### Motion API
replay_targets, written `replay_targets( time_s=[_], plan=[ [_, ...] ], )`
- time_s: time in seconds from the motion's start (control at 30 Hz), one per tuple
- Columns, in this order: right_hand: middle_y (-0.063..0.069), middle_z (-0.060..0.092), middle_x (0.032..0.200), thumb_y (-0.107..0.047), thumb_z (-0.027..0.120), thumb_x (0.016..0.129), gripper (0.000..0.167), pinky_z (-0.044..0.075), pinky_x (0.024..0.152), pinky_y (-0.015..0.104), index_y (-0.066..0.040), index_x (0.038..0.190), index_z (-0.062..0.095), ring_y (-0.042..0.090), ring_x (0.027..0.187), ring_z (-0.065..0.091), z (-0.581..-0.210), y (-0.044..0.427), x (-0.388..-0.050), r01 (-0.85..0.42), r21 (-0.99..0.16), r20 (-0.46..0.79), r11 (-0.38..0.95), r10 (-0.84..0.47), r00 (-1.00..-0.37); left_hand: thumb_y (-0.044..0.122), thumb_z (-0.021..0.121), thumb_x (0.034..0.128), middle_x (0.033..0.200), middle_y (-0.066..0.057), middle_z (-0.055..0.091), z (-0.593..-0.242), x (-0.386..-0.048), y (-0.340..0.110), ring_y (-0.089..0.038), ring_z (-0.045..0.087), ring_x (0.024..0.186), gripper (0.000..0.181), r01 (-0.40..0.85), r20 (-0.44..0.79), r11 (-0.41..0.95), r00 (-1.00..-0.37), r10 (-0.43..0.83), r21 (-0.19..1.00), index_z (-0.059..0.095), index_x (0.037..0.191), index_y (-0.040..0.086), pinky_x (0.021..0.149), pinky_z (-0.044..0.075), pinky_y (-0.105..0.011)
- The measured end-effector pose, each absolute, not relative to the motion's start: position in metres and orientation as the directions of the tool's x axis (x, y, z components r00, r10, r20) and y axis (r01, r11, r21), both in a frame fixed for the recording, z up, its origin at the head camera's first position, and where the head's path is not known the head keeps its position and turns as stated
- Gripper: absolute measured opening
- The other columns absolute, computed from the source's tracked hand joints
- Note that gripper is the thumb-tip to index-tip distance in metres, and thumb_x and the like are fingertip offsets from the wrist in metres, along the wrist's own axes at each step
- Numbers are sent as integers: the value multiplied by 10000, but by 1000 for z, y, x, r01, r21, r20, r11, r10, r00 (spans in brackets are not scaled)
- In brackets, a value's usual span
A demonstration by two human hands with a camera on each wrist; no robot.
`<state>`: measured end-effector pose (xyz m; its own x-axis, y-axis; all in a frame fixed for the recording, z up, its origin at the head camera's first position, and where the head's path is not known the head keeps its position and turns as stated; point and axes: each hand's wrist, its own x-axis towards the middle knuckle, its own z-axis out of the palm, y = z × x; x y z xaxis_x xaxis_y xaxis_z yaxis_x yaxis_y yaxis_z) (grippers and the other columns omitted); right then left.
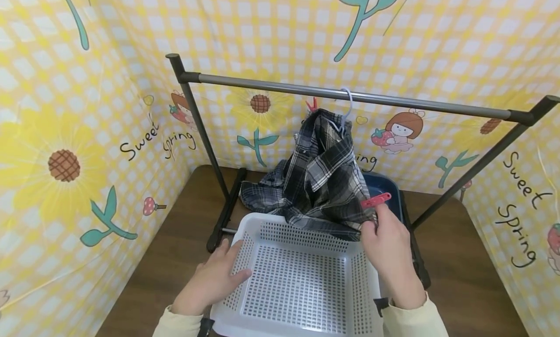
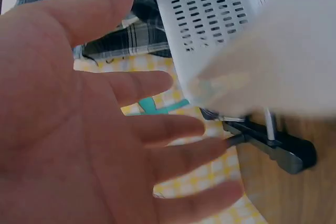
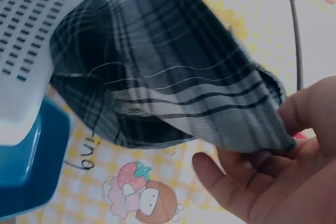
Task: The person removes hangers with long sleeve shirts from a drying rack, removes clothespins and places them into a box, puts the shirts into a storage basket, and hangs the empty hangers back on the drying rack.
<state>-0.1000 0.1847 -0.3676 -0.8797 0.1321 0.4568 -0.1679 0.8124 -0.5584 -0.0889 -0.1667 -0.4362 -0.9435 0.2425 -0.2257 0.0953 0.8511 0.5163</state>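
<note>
A dark plaid shirt (image 1: 323, 167) hangs bunched from a pale blue hanger (image 1: 348, 103) on a rack's rail, its lower part draping over the far rim of a white basket (image 1: 302, 278). My right hand (image 1: 389, 249) pinches the shirt's edge between thumb and fingers, plainly seen in the right wrist view. A red clothespin (image 1: 376, 200) sticks out beside those fingers; whether it grips the cloth cannot be told. Another red clothespin (image 1: 312, 105) sits at the shirt's top left. Over the basket's left rim, my left hand (image 1: 214, 278) has its fingers spread and holds nothing.
The rack's grey rail (image 1: 271, 87) spans above, with dark uprights and black feet (image 1: 225, 210) on both sides. Behind the shirt at right is a blue tub (image 1: 387, 188). Everything stands on a brown wooden table (image 1: 162, 274), enclosed by yellow checked cloth walls (image 1: 144, 30).
</note>
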Motion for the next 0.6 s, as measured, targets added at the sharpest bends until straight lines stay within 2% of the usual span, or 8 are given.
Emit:
replay_targets(
  time_s=[0.1, 0.2, 0.3, 0.43, 0.6],
  plan=[
    [74, 487, 741, -59, 539, 977, 79, 366, 576, 394, -14, 1009, 596, 249, 645, 455, -372, 190, -106, -196, -550, 499, 812, 131, -857, 375, 675, 966, 1568, -298, 280, -440, -87, -175, -499, 450, 1312, 834, 56, -266, 794, -926, 268, 606, 234, 1595, 47, 980, 372, -705],
    [96, 513, 755, -101, 615, 992, 103, 378, 569, 408, -9, 946, 606, 261, 633, 464, -377, 193, -112, -254, -502, 577, 827, 102, -810, 327, 688, 965, 1553, -277, 321, -447, -84, -182, -397, 572, 1190, 895, 28, -292, 742, -909, 298, 669, 137, 1610, 41, 926, 473, -622],
    [130, 539, 800, -89, 637, 982, 161, 383, 570, 423, -8, 857, 576, 287, 637, 467, -381, 195, -117, -287, -473, 628, 833, 90, -773, 316, 692, 963, 1453, -285, 452, -455, -82, -188, -311, 650, 1026, 930, 7, -305, 708, -900, 312, 706, 85, 1615, 53, 848, 526, -577],
    [145, 518, 802, -68, 596, 1002, 206, 360, 578, 422, -10, 814, 534, 299, 643, 444, -386, 198, -123, -302, -502, 637, 810, 110, -763, 305, 685, 969, 1276, -267, 595, -468, -81, -193, -243, 681, 872, 931, 11, -282, 683, -906, 315, 731, 55, 1624, 103, 773, 554, -537],
    [121, 478, 747, -32, 570, 1008, 170, 334, 588, 409, 24, 848, 559, 276, 645, 428, -392, 203, -130, -337, -552, 654, 763, 145, -742, 232, 665, 984, 1179, -236, 646, -486, -78, -191, -210, 677, 772, 897, -21, -258, 678, -933, 251, 734, 47, 1633, 228, 671, 561, -479]
  ],
)
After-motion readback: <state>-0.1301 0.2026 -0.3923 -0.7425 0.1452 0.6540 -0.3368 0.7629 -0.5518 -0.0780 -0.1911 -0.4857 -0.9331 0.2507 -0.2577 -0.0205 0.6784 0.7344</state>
